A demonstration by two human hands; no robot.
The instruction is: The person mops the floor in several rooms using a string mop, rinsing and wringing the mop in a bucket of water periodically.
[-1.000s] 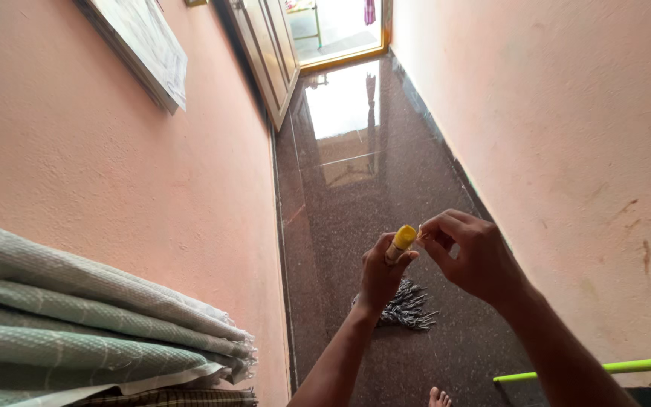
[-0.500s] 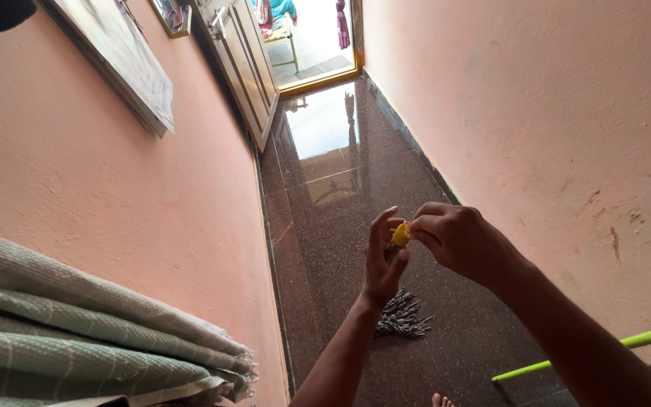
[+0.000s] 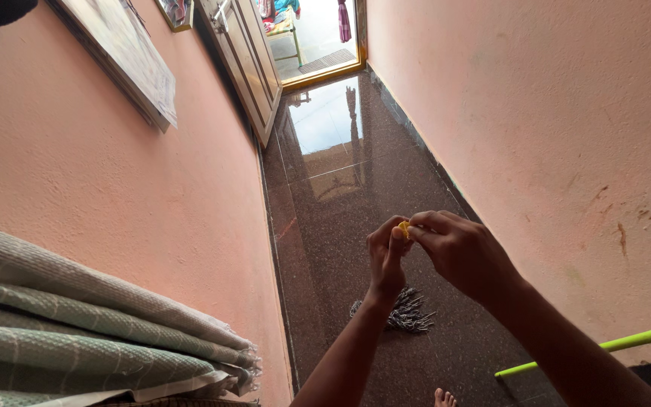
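Fingertips of both hands meet at frame centre on a small yellow handle tip, most of it hidden by the fingers. Left hand wraps it from below, fingers curled shut around the shaft, thumb up along the side, knuckles facing the camera. Right hand comes in from 4 o'clock, thumb and forefinger pinched together on the yellow top, remaining fingers folded loosely behind. Left forearm rises near-vertical from the 6 o'clock edge; right forearm runs in diagonally from the lower-right corner, wrist slightly bent inward. Directly below the left wrist, a grey-and-white stringy mop head lies on the dark polished floor. 1 bare foot shows at 6 o'clock. A lime-green pole crosses at 4 o'clock along the right wall. Folded green striped cloth is stacked at 8 o'clock. An open doorway sits at 12 o'clock.
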